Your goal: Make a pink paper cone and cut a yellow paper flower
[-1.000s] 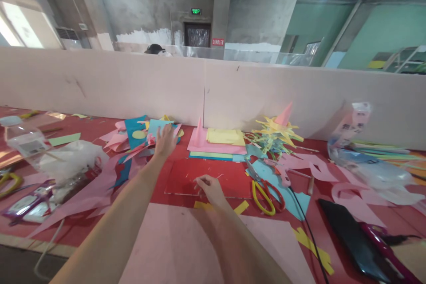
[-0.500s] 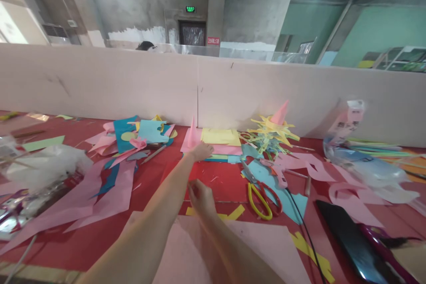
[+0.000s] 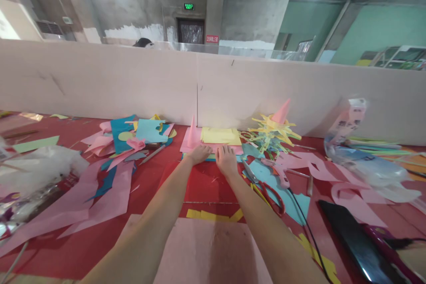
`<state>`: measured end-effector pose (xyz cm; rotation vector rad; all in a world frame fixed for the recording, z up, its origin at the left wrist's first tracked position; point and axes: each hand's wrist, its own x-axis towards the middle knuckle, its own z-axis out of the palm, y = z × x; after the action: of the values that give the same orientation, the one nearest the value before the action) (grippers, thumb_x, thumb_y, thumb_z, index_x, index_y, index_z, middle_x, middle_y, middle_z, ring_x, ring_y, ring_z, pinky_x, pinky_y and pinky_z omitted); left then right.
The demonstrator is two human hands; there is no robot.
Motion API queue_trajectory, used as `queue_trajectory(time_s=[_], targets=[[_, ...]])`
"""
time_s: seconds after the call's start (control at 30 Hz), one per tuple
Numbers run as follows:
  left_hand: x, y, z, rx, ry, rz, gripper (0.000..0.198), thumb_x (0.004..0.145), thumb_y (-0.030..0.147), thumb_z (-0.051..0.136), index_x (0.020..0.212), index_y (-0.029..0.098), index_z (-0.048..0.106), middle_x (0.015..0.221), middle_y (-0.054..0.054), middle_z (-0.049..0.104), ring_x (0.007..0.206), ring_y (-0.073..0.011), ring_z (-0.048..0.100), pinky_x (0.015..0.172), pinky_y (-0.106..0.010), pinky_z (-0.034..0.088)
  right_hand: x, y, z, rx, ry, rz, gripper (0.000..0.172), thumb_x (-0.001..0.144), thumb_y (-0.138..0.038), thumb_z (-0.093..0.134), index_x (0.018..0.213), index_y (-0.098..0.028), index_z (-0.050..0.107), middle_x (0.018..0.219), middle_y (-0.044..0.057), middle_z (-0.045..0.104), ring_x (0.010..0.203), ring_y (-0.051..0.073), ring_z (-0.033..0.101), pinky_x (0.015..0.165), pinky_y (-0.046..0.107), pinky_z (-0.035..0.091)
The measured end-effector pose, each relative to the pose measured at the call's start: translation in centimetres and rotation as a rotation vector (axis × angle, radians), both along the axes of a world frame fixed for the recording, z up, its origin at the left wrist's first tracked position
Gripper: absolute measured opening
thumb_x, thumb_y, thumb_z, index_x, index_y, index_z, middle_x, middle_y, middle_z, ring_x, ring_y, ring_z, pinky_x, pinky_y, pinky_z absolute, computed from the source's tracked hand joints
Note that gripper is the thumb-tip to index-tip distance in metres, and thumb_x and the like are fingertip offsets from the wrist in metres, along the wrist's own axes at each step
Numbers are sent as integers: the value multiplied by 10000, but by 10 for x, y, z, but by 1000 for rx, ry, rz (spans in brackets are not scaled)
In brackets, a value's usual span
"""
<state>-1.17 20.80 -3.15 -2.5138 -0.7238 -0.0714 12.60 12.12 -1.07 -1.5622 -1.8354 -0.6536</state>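
Both my hands lie at the near edge of a stack of coloured paper sheets at the back of the table. My left hand (image 3: 199, 154) rests with its fingers stretched out on the pink sheet (image 3: 184, 145), close to a pink paper cone (image 3: 192, 135) that stands on it. Beside it, my right hand (image 3: 226, 159) touches the same stack, fingers lying forward and slightly apart. Between and beyond the fingertips lies a yellow paper (image 3: 221, 136) on top of the pink. Blue and yellow edges show below; what is under my palms is hidden.
Scissors with red and yellow handles (image 3: 271, 197) and a pink glue gun (image 3: 281, 173) lie to the right. A yellow paper figure with a pink cone (image 3: 276, 126) stands behind them. Paper scraps (image 3: 115, 195) cover the left. A black phone (image 3: 349, 235) lies front right.
My right hand has moved forward from the red area near my left forearm to the paper stack, its fingers now stretched out. My left hand stays on the stack, almost unmoved.
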Motion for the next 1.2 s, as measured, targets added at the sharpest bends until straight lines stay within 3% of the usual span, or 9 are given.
queue_trajectory(time_s=[0.13,0.27,0.47,0.73,0.87,1.0,1.1,1.2], targets=[[-1,-1,1,17,3,-20,253,846,69,367,1057,102,503,979,-130,614,884,-216,589,713,-329,413,12,9,-17,-33,-67,-89,197,891,-212,362,846,-144,541,837,89,531,814,209,436,725,317,290],[-1,-1,0,27,3,-31,226,847,66,371,1030,109,498,973,-117,613,859,-208,598,715,-327,416,12,10,-18,-41,-51,-133,201,885,-203,364,840,-140,550,857,94,528,830,209,431,723,318,277],[-1,-4,1,31,-2,-48,246,856,59,367,1075,122,459,1007,-120,594,803,-182,620,659,-296,434,11,12,-20,-66,-98,-28,229,871,-235,406,759,-156,590,816,83,562,867,209,443,730,321,267],[-3,-4,-3,77,-3,-53,288,841,39,366,1090,141,468,1186,-149,520,786,-177,621,640,-307,449,11,16,-27,-130,-73,-39,234,845,-224,432,721,-146,615,738,86,607,848,206,475,746,332,271],[-3,-1,-4,79,-20,-42,310,830,14,356,1087,133,480,1087,-124,568,828,-179,604,688,-311,436,12,18,-29,-150,-36,-109,193,817,-177,444,891,-114,610,749,111,623,833,229,491,728,343,285],[-1,0,-4,78,-53,-36,246,885,120,349,1091,115,483,1004,-121,581,842,-196,587,695,-319,410,14,19,-30,-179,4,-182,385,785,-95,434,1162,-49,499,893,165,629,878,250,506,740,359,310],[0,1,-3,75,-72,-33,252,907,258,364,1051,108,505,986,-130,578,854,-213,574,708,-332,396,15,20,-31,-206,11,-191,430,805,-82,395,1231,-54,452,1013,185,612,964,257,495,765,365,324],[0,0,-1,76,-89,-13,262,903,272,376,1033,92,514,980,-148,576,844,-228,568,716,-351,390,16,21,-33,-205,14,-198,429,832,-82,362,1253,-61,441,1074,188,595,1013,260,475,784,370,322]])
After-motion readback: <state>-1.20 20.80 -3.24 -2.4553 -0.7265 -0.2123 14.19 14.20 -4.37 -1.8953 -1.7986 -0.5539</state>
